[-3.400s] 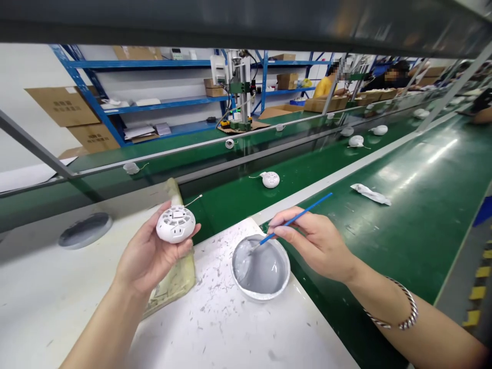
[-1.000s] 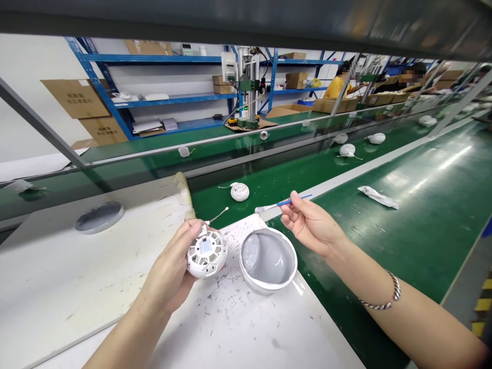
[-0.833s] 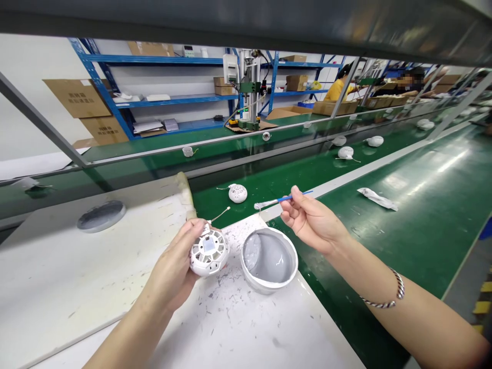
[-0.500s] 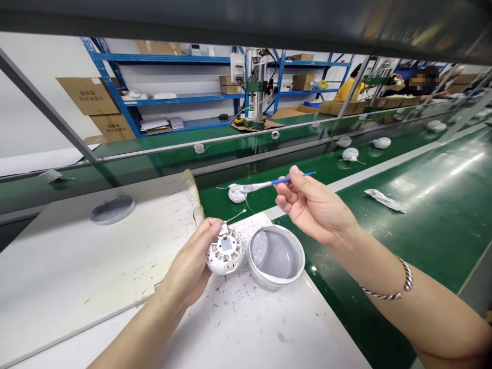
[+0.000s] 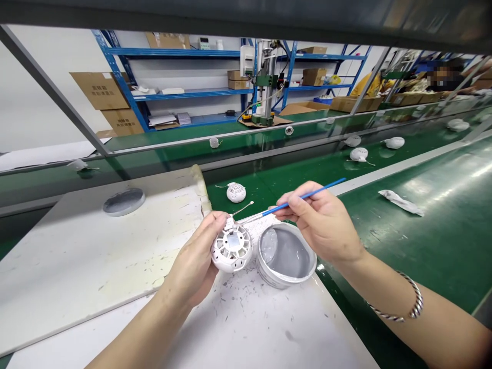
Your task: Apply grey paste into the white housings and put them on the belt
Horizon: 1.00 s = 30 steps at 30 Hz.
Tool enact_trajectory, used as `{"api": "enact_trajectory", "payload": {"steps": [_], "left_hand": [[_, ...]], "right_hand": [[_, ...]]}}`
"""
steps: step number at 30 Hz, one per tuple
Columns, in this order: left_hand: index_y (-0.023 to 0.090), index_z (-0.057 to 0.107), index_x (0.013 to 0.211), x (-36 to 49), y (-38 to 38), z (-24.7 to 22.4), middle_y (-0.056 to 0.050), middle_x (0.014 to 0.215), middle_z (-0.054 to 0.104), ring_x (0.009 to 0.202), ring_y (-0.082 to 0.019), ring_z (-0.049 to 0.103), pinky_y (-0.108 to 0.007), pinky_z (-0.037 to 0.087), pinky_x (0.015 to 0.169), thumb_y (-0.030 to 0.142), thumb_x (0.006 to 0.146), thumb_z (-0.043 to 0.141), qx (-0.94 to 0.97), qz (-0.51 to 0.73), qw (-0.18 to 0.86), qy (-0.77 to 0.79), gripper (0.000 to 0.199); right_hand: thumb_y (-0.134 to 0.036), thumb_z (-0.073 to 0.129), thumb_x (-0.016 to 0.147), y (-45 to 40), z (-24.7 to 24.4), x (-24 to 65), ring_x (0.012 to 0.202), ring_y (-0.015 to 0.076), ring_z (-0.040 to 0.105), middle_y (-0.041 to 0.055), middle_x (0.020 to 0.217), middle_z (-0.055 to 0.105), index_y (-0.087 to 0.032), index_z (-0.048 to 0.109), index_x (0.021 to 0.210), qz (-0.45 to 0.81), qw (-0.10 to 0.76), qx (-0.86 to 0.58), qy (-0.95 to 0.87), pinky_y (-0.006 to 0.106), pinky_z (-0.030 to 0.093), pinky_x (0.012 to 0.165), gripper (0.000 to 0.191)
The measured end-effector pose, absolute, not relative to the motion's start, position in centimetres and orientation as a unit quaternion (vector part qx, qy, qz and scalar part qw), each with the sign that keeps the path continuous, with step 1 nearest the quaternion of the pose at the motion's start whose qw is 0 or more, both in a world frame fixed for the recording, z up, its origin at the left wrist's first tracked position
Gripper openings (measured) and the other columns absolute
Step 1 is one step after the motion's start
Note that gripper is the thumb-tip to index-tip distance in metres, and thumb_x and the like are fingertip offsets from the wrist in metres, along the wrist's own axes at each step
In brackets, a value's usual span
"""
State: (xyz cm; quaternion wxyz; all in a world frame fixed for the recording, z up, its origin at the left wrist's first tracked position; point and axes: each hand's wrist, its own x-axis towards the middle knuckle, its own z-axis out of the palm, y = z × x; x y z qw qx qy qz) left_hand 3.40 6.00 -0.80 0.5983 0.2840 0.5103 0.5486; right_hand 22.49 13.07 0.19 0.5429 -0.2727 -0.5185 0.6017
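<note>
Gripping white vented housing (image 5: 232, 248) in left hand (image 5: 196, 256) beside tub (image 5: 283, 281); right hand (image 5: 325, 223) pinches blue brush (image 5: 274, 209), tip near housing's wire (image 5: 243, 209). No grey visible on shown face; brushing looks barely started.

The brush (image 5: 274, 209) has come down to the white housing (image 5: 232, 249), perhaps touching.

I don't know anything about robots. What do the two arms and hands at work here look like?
These are a person's: each grip is an ungloved hand, left hand and right hand. No sleeves, cables or markings show on either arm. The right forearm wears a silvery bracelet, twisted like rope with dark grooves; nothing shows worn on the left.
</note>
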Motion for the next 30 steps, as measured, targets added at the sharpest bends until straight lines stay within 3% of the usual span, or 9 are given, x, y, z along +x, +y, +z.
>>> {"api": "enact_trajectory", "payload": {"steps": [4,7,14,18,21,24,27,30], "left_hand": [[0.023,0.061,0.090,3.4,5.8,-0.9,0.000,0.089,0.058,0.072,-0.012,0.053,-0.020,0.046,0.057,0.049,0.086,0.063,0.302,0.534,0.610,0.502,0.027],[0.023,0.061,0.091,3.4,5.8,-0.9,0.000,0.091,0.060,0.072,-0.011,0.053,-0.019,0.045,0.058,0.050,0.086,0.062,0.305,0.529,0.614,0.500,0.027],[0.023,0.060,0.090,3.6,6.2,-0.9,0.001,0.086,0.059,0.071,-0.011,0.052,-0.017,0.042,0.056,0.050,0.086,0.064,0.304,0.528,0.606,0.511,0.027],[0.024,0.060,0.090,3.5,6.2,-1.1,0.002,0.082,0.056,0.070,-0.011,0.052,-0.018,0.042,0.056,0.050,0.086,0.063,0.307,0.519,0.610,0.514,0.027],[0.023,0.059,0.090,3.4,6.1,-1.2,0.000,0.086,0.060,0.071,-0.012,0.053,-0.020,0.044,0.058,0.051,0.087,0.061,0.320,0.506,0.620,0.507,0.028],[0.022,0.059,0.091,3.5,5.8,-1.1,-0.002,0.090,0.062,0.072,-0.014,0.055,-0.023,0.045,0.059,0.051,0.088,0.059,0.332,0.494,0.627,0.502,0.029],[0.021,0.060,0.090,3.7,5.6,-0.9,-0.004,0.086,0.061,0.071,-0.016,0.056,-0.024,0.045,0.057,0.054,0.086,0.061,0.334,0.481,0.634,0.505,0.034],[0.021,0.060,0.091,3.8,5.4,-0.8,-0.004,0.086,0.061,0.070,-0.015,0.057,-0.023,0.044,0.055,0.054,0.084,0.063,0.331,0.475,0.646,0.498,0.034]], "right_hand": [[-0.023,0.074,0.083,11.5,-0.3,23.1,0.077,0.0161,0.074,-0.0008,0.081,0.074,-0.026,0.066,0.080,0.524,0.574,-0.242,-0.580,0.030,0.063,0.074,0.009],[-0.014,0.071,0.083,10.7,-0.6,23.6,0.081,0.0199,0.075,0.0002,0.085,0.076,-0.028,0.069,0.085,0.459,0.574,-0.210,-0.645,0.036,0.064,0.076,0.014],[-0.001,0.061,0.082,10.9,0.3,25.7,0.100,0.0195,0.073,-0.0008,0.107,0.076,-0.033,0.068,0.108,0.317,0.402,-0.054,-0.857,0.035,0.059,0.088,0.042],[-0.002,0.061,0.084,11.1,0.7,26.3,0.102,0.0189,0.073,0.0000,0.111,0.075,-0.034,0.064,0.118,0.278,0.397,-0.035,-0.874,0.036,0.055,0.091,0.047],[-0.003,0.064,0.084,11.1,0.4,26.1,0.089,0.0187,0.075,-0.0001,0.102,0.078,-0.033,0.067,0.113,0.303,0.472,-0.064,-0.825,0.036,0.056,0.083,0.042],[-0.013,0.073,0.082,10.9,0.1,25.4,0.078,0.0192,0.074,-0.0005,0.087,0.077,-0.032,0.071,0.094,0.383,0.559,-0.150,-0.720,0.035,0.058,0.070,0.022],[-0.025,0.075,0.082,11.0,-0.1,24.7,0.064,0.0151,0.071,-0.0009,0.079,0.075,-0.028,0.068,0.079,0.483,0.561,-0.221,-0.635,0.028,0.059,0.059,0.008],[-0.034,0.075,0.082,11.3,0.0,24.2,0.056,0.0103,0.068,-0.0019,0.076,0.074,-0.027,0.067,0.076,0.560,0.535,-0.247,-0.583,0.023,0.059,0.060,0.013]]}}
